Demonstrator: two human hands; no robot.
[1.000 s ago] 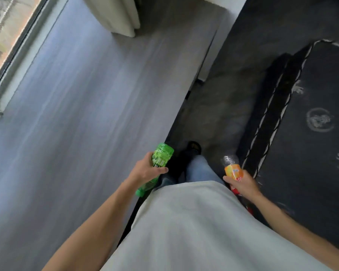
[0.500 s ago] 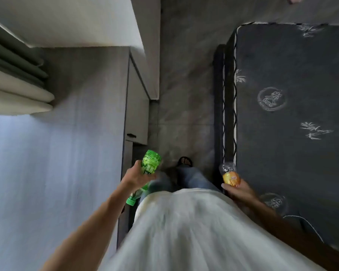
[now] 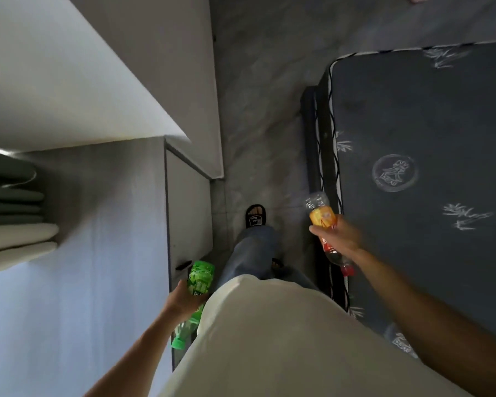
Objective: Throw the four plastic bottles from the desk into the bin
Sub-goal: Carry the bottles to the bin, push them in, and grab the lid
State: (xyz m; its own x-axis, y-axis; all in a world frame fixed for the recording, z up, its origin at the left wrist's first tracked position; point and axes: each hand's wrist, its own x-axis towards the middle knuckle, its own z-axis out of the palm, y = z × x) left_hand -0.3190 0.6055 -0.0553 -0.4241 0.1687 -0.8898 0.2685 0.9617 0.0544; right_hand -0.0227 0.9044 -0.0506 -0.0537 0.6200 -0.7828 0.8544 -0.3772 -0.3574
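Note:
My left hand (image 3: 184, 300) grips a green plastic bottle (image 3: 199, 279) around its middle, green cap pointing back toward me, beside the desk's edge. My right hand (image 3: 341, 236) holds two bottles together: a clear bottle with an orange label (image 3: 321, 214) pointing forward, and a clear bottle with a red label and red cap (image 3: 338, 260) pointing down. Both hands hang at hip height on either side of my pale shirt. No bin is in view.
The grey desk (image 3: 98, 253) with a drawer front runs along my left, under a white shelf (image 3: 83, 81). A dark mattress (image 3: 427, 167) fills the right. Between them lies a narrow strip of grey floor (image 3: 258, 124) where my sandalled foot (image 3: 255, 217) stands.
The view has swung further along the desk toward the aisle. My right hand has risen and moved forward with its bottles; my left hand has dropped closer to my hip.

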